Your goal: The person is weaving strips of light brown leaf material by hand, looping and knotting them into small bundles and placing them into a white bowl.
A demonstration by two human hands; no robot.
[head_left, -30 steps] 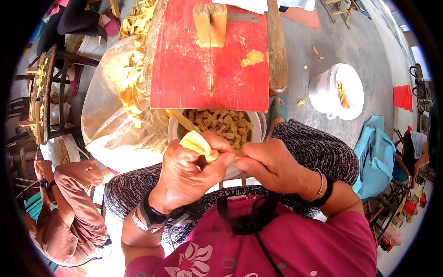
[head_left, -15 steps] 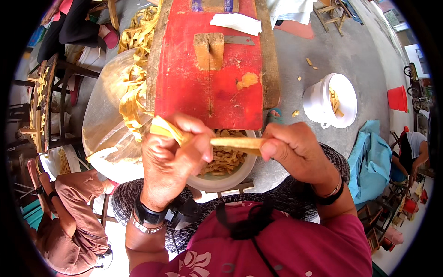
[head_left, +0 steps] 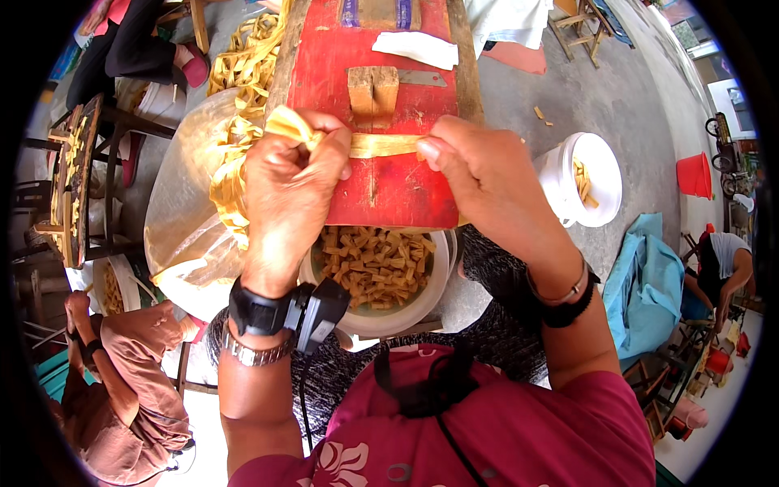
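A flat yellow strip (head_left: 380, 146), like tofu skin, is stretched between my two hands over the red board (head_left: 406, 203). My left hand (head_left: 288, 187) is closed around one end, with a folded loop sticking out above the thumb. Pinched between thumb and fingers of my right hand (head_left: 487, 178) is the other end. Just beyond the strip stands a slotted wooden block (head_left: 373, 96), with a metal blade (head_left: 423, 78) beside it. Below the board's near edge, a white tub (head_left: 443, 272) holds many short yellow pieces (head_left: 373, 264).
Long yellow strips (head_left: 231, 183) hang along the board's left side over a clear plastic sheet (head_left: 182, 178). A white cloth (head_left: 416, 49) lies on the board. Right of it are a white bucket (head_left: 556, 183), a blue cloth (head_left: 641, 272) and a red bucket (head_left: 694, 175). Other people sit at left.
Both hands have moved away from me, from above the tub to above the red board, carrying the strip. More of the pieces in the tub now show.
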